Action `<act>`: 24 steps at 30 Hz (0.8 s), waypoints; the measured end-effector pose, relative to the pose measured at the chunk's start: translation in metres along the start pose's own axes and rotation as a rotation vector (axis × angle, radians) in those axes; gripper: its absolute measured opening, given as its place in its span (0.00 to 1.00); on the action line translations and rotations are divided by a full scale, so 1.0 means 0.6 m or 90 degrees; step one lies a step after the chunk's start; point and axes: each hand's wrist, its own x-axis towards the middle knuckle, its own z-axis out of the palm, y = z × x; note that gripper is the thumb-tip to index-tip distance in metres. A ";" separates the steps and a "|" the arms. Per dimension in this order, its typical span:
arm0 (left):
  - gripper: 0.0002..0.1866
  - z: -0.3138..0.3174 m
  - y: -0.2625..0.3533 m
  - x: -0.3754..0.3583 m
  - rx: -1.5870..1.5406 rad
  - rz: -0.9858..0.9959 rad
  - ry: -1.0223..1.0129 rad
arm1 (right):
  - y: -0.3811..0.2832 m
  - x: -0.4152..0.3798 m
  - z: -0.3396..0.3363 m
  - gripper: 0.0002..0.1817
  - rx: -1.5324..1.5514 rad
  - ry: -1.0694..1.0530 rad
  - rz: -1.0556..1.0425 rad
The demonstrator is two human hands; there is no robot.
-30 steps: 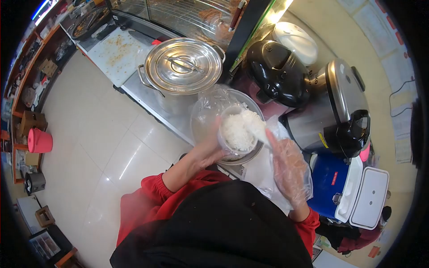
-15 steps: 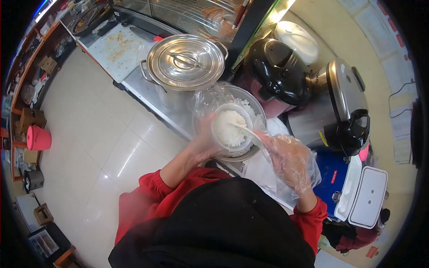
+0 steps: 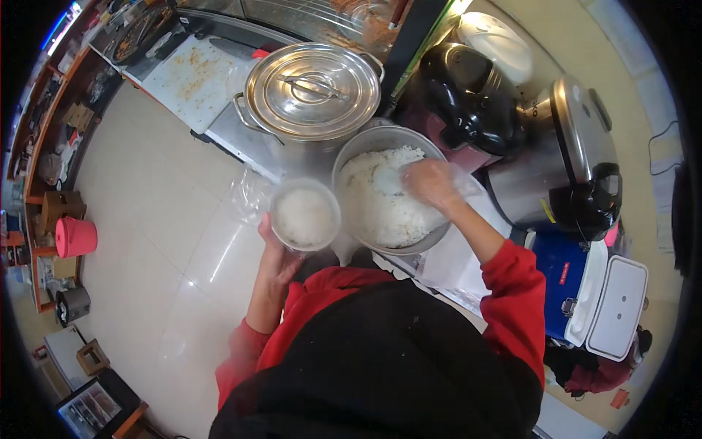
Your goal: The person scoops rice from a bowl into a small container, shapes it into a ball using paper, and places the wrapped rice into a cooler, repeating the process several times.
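Note:
A round translucent plastic bowl [image 3: 333, 228] filled with white rice [image 3: 303, 212] rests in my left hand [image 3: 274, 252], left of the large metal pot [image 3: 340, 157]. Clear plastic film [image 3: 247, 196] sticks out beyond the bowl's left side. Inside the pot is a broad bed of white rice [image 3: 395, 223]. My right hand [image 3: 431, 183], in a clear plastic glove, is closed over this rice and grips a pale rice paddle [image 3: 386, 178]. The paddle's blade is partly in the rice, and its handle is hidden by my fingers.
A lidded steel pot [image 3: 313, 91] stands behind the rice pot. To the right are a black-lidded rice cooker [image 3: 468, 95], a large steel cooker [image 3: 545, 161] and a blue cooler box [image 3: 559, 274] with its lid raised. A stained white board [image 3: 191, 80] lies at the far left of the counter.
My left hand has moved the bowl left, from above the pot to beside it. My right hand has gone from the bowl up into the pot's rice with the paddle.

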 end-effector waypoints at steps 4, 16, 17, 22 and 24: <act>0.43 -0.021 -0.027 0.011 -0.044 -0.009 -0.004 | -0.088 0.030 -0.051 0.15 -0.023 -0.206 0.070; 0.28 0.013 -0.021 0.000 0.025 0.048 -0.014 | -0.054 -0.082 -0.097 0.19 0.368 -0.082 -0.031; 0.34 0.024 -0.022 0.001 0.061 0.089 -0.014 | -0.056 -0.095 -0.105 0.19 0.376 -0.043 -0.022; 0.43 0.082 -0.067 0.052 0.140 0.182 -0.072 | -0.150 -0.153 -0.185 0.22 0.268 0.081 0.261; 0.38 0.127 -0.083 0.064 0.112 0.190 -0.116 | -0.213 -0.172 -0.170 0.25 -0.098 0.135 0.194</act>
